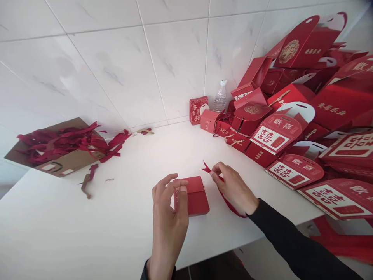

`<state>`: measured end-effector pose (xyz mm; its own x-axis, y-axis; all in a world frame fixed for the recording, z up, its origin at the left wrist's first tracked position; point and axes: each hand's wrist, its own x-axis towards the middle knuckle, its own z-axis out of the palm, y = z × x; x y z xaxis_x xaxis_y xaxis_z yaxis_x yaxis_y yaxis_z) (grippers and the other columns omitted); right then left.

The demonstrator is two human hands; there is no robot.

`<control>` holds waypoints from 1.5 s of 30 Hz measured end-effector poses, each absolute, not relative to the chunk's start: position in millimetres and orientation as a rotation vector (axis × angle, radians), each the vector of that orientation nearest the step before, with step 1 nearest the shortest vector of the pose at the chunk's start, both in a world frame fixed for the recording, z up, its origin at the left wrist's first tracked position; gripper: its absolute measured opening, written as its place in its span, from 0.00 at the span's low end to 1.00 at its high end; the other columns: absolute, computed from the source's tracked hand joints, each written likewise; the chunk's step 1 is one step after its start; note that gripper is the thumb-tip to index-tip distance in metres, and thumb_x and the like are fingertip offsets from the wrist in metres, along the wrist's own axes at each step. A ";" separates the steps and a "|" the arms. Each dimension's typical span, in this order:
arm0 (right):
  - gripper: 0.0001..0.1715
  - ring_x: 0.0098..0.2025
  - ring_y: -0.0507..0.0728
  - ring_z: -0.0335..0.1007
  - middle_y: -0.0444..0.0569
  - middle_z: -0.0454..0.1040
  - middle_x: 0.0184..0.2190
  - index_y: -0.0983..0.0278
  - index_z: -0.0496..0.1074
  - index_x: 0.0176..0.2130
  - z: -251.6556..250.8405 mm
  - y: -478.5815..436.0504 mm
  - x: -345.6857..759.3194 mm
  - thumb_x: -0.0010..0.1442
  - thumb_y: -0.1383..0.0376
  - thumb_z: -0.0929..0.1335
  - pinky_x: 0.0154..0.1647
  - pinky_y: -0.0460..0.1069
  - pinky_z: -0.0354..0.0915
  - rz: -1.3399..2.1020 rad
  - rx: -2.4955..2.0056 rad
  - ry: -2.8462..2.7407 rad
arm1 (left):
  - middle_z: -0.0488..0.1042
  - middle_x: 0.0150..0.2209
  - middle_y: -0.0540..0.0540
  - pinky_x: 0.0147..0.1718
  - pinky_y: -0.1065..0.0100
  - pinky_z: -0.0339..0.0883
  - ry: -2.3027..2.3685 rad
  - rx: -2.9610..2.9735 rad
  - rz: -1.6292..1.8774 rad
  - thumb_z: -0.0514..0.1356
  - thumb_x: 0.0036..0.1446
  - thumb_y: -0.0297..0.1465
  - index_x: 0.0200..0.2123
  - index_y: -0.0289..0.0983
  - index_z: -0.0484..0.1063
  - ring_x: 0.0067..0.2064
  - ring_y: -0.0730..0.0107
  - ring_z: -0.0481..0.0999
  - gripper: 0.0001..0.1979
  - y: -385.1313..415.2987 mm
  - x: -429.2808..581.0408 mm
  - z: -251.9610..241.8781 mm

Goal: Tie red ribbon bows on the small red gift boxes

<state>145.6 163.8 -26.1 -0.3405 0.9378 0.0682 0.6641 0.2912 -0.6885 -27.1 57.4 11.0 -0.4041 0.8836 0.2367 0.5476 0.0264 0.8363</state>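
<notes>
A small red box (198, 198) with a closed flap lies on the white table, near its front edge. Over its left side is my left hand (171, 210), fingers apart and curved, with nothing held in them; whether the fingertips touch the box I cannot tell. To the right of the box, my right hand (233, 188) pinches a red ribbon (206, 167) between thumb and fingers. The ribbon's notched end sticks out to the left, and its remaining length hangs below the hand onto the table.
A brown carton (70, 167) full of red ribbons stands at the left. Many red gift boxes (329, 112) are piled at the right. A clear bottle (220, 99) stands by the tiled wall, and ribbon scraps (86, 184) lie near the carton.
</notes>
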 end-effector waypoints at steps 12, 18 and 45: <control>0.20 0.37 0.57 0.71 0.47 0.75 0.34 0.62 0.72 0.36 -1.4 156.5 154.8 0.70 0.51 0.62 0.36 0.49 0.65 1.161 -1.152 -1.873 | 0.73 0.52 0.42 0.48 0.54 0.71 1.988 1.531 1.227 0.54 0.66 0.37 0.41 0.44 0.77 0.59 0.53 0.67 0.11 74.6 -19.6 17.9; 0.13 0.47 0.60 0.71 0.50 0.75 0.45 0.60 0.73 0.43 11.1 150.7 158.4 0.68 0.54 0.66 0.36 0.49 0.67 0.986 -1.193 -1.769 | 0.72 0.52 0.43 0.52 0.48 0.68 1.979 1.621 1.172 0.56 0.65 0.40 0.42 0.45 0.75 0.60 0.53 0.65 0.10 72.4 -13.0 23.4; 0.18 0.20 0.49 0.48 0.38 0.55 0.20 0.63 0.65 0.26 40.5 159.7 158.6 0.66 0.60 0.62 0.21 0.48 0.45 1.575 -1.108 -2.114 | 0.69 0.56 0.42 0.52 0.48 0.71 1.927 1.623 1.038 0.56 0.65 0.40 0.48 0.46 0.75 0.60 0.53 0.65 0.12 62.9 -16.6 9.8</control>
<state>158.6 159.7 40.5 -0.6662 0.7146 -0.2133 0.4087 0.1106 -0.9059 -16.6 62.9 9.8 -0.2355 0.9605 0.1480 0.6519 0.0431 0.7571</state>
